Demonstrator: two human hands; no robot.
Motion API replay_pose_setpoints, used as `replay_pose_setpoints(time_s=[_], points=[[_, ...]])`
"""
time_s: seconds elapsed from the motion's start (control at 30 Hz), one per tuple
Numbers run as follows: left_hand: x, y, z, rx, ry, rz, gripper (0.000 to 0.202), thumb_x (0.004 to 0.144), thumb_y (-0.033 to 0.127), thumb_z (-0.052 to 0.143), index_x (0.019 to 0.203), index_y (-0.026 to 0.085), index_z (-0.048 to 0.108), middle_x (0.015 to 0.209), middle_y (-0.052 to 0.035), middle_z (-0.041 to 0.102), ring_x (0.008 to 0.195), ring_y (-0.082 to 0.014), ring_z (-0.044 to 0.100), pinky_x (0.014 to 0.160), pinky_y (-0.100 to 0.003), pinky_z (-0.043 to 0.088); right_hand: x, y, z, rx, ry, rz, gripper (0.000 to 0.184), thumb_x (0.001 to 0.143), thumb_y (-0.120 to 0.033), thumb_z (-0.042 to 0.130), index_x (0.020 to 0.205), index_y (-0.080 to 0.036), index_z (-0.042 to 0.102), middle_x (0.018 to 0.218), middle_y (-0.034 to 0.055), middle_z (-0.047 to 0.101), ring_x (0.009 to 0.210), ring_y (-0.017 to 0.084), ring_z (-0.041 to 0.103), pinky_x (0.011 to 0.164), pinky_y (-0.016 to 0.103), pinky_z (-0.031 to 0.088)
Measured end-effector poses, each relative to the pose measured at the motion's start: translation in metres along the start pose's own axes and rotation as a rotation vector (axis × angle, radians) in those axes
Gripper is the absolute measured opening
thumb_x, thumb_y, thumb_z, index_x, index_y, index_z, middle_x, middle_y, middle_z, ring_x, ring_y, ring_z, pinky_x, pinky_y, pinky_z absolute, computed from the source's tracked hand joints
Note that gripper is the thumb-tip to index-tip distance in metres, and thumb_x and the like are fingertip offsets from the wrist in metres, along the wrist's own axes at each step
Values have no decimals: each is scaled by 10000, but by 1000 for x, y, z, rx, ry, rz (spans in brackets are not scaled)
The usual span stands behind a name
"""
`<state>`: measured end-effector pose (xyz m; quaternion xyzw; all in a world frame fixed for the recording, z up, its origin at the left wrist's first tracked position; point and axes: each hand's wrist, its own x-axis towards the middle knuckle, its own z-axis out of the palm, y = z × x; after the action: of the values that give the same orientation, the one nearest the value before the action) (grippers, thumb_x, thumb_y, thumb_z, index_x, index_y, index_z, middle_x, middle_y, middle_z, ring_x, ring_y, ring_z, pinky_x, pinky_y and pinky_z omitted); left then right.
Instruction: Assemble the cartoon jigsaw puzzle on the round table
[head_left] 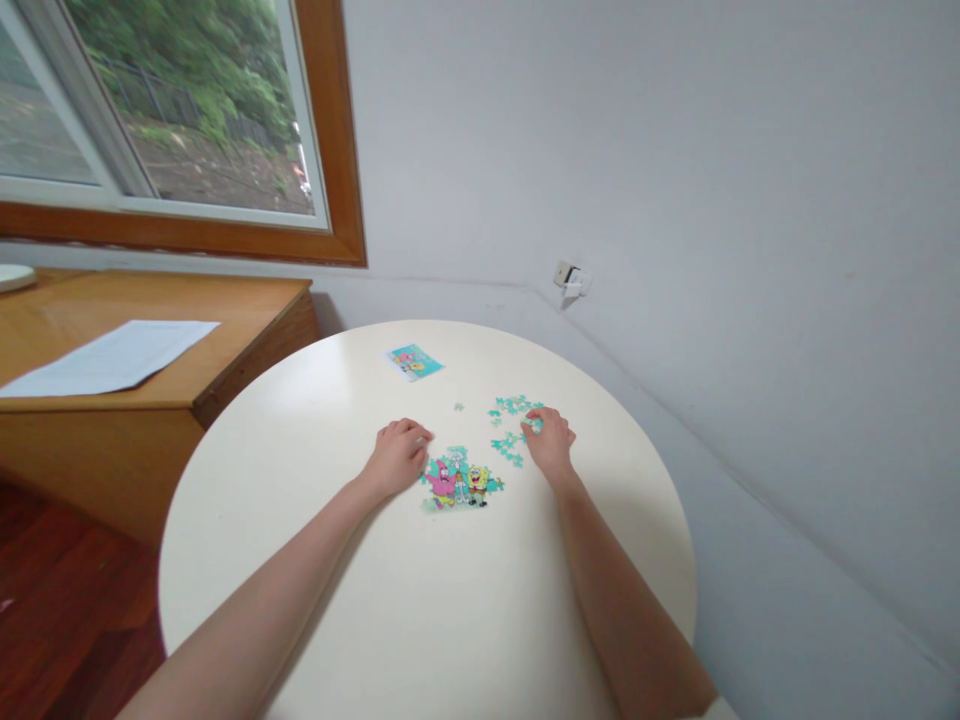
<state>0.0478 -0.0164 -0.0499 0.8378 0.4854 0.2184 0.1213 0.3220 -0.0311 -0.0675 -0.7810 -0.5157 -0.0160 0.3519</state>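
Bare forearms [630, 590] are stretching over a round white table [480, 620], flanking a partly assembled SpongeBob jigsaw [460, 484] that's lying flat between the hands. Just left of that jigsaw, the left hand [396, 458] is resting right by its edge, perhaps steadying it, fingers curling; whether they're gripping anything, I cannot tell. Beyond the jigsaw to the right, the right hand [553, 441] is holding thumb and forefinger close about a small teal piece [537, 425], but whether they're clamping it isn't showing. Loose teal pieces [513, 404] are lying around there too, probably sitting apart so they're leaving the picture uncovered. Well beyond the jigsaw, slightly left, a picture card [416, 362] is facing up, presumably serving as reference. And the jigsaw itself? It's showing pink Patrick, Squidward mid-row and yellow SpongeBob, teal filling in behind, the near edge running fairly straight, the far outline looking ragged.
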Motion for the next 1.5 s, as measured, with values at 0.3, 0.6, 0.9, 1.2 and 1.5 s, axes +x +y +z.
replay_pose_setpoints(time_s=[0.3,0.6,0.9,1.2,1.5], points=[[0,-2,2,-5,14,15,310,785,156,458,998,212,676,1079,-74,631,1037,-251,556,929,-422,421,2,1,1,34,-15,-20,93,761,-206,562,840,-226,606,887,9,700,910,211,619,871,377,352],[0,0,0,1,8,5,317,769,151,464,992,217,680,1076,-72,635,1023,-246,563,926,-417,425,6,7,7,369,-22,-61,106,725,-263,546,796,-212,607,725,20,675,674,177,619,725,325,480],[0,2,-2,-7,-4,-3,312,774,162,466,997,220,677,1089,-73,626,1038,-246,555,939,-420,414,7,10,9,549,-8,39,247,730,-318,505,841,-166,664,779,88,711,690,217,665,689,359,531],[0,3,-3,-11,2,5,317,773,151,458,990,215,680,1076,-81,636,1020,-250,556,924,-426,420,7,11,9,561,-17,55,278,754,-392,522,817,-173,681,750,76,717,650,209,673,604,326,530],[0,2,-2,-6,-6,1,314,777,148,463,1000,207,676,1087,-79,634,1035,-254,558,933,-428,419,7,8,6,569,-27,84,248,742,-337,515,818,-153,663,742,88,708,669,216,676,640,337,530]])
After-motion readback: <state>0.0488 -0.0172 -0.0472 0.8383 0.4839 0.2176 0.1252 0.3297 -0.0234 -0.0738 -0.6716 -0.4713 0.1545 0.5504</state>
